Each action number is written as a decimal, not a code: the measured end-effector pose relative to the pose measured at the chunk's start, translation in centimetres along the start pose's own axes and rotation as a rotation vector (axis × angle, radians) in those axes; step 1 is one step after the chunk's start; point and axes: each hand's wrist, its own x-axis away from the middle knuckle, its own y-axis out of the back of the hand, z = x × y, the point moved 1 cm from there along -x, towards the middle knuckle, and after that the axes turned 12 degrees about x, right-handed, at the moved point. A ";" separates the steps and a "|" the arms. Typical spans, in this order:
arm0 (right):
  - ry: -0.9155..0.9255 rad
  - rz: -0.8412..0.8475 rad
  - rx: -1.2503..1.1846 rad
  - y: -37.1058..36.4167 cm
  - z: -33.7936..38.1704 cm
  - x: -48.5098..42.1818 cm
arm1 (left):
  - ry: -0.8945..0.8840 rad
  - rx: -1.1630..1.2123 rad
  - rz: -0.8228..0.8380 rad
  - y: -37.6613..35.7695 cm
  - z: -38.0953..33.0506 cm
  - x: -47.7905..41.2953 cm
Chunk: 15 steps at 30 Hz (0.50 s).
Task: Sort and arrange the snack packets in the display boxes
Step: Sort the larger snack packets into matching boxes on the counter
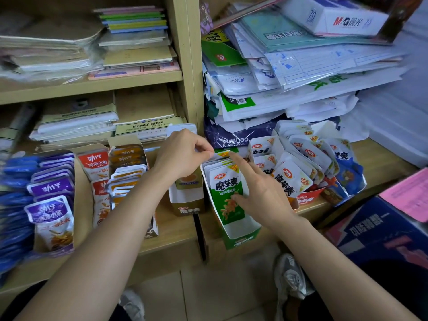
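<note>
With sorting seemingly half done on the shelf [171, 237], the left hand [183, 156] pinches a rear one of the green packets [225, 184] in the green display box [243, 230], the right hand [261, 193] rests straight-fingered on them, and while the purple packets [52, 188] and red packets [96, 162] stand filed, the white packets [301, 163] look unsorted.

Front green-white packets [228, 193]: white top, green lower half, black lettering, red logo, yellow corner tag. green box [245, 242], white inside. purple packets [52, 205]; blue packets [16, 167]; red-orange packets [96, 161]; brown-orange packets [128, 156]. red box [309, 198]. shelf [187, 72] pale wood. carton [379, 230] navy; paper [412, 195] pink.
</note>
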 end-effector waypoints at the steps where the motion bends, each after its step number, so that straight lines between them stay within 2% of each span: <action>1: 0.002 -0.001 0.005 0.0 0.0 0.0 | 0.038 0.020 0.019 0.1 -0.1 -0.1; 4: 0.006 -0.005 0.016 -0.1 -0.1 0.0 | 0.082 0.049 0.032 0.1 -0.2 -0.3; 8: 0.023 -0.030 0.024 -0.3 -0.1 0.2 | -0.028 0.225 -0.083 1.0 -0.5 0.0; 10: 0.021 -0.033 -0.015 -0.4 -0.2 0.5 | -0.087 0.267 -0.035 1.4 -0.6 0.5; 13: 0.000 -0.005 -0.089 -0.2 -0.5 0.8 | -0.152 0.108 0.076 0.7 -0.2 2.1; 15: -0.011 0.010 -0.075 0.1 -0.5 0.9 | -0.166 0.023 0.072 0.1 0.3 3.1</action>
